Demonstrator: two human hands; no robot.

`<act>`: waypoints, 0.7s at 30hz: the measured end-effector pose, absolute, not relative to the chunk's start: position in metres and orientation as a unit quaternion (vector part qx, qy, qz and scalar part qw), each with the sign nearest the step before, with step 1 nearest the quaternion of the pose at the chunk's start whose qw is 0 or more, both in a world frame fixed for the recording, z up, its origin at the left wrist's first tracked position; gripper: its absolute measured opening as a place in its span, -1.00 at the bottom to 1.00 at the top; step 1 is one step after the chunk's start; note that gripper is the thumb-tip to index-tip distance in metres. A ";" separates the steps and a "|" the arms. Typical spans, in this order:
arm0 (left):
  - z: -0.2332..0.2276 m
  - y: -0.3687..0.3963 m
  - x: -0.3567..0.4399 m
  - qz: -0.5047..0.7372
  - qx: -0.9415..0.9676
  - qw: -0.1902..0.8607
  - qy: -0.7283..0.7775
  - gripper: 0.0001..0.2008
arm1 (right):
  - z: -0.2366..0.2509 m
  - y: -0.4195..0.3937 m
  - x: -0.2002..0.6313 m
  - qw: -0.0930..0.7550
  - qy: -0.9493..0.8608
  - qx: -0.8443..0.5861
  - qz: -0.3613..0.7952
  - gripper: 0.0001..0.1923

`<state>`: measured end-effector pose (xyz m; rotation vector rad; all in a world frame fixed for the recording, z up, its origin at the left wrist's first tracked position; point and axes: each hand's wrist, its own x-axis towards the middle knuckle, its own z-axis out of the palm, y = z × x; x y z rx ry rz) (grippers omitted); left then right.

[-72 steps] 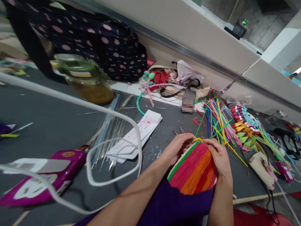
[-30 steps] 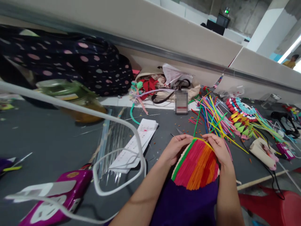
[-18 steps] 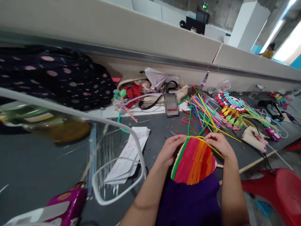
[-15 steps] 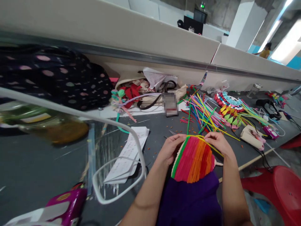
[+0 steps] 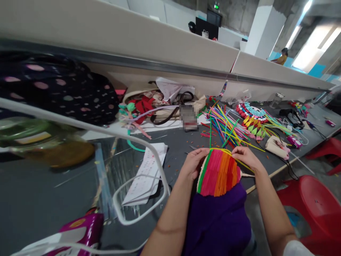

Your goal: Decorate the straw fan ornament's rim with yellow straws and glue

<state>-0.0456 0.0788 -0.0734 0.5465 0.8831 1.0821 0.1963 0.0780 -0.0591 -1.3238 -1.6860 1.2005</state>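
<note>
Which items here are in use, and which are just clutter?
In use: left hand and right hand, both gripping the striped woven piece; yellow strip along its edge.
Lying about: loose coloured strips, spotted bag, jar, paper sheets, red stool.

grey matt felt-like table top (image 5: 53, 199) | ribbed fan-shaped panel of red, orange and green strips (image 5: 218, 173), matt | thin glossy plastic sticks in many colours (image 5: 226, 128) | smooth glossy red plastic stool (image 5: 314, 206) | dark dotted cloth bag (image 5: 66, 89) | white printed paper sheets (image 5: 147, 172)
</note>
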 end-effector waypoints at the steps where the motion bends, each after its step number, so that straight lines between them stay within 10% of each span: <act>1: -0.074 0.079 -0.046 0.493 0.250 0.732 0.399 -0.75 | -0.059 0.075 0.201 0.330 -0.648 -0.510 0.459 -0.83; 21: -0.071 0.079 -0.044 0.502 0.216 0.752 0.367 -0.72 | -0.040 0.076 0.215 0.312 -0.720 -0.501 0.365 -0.87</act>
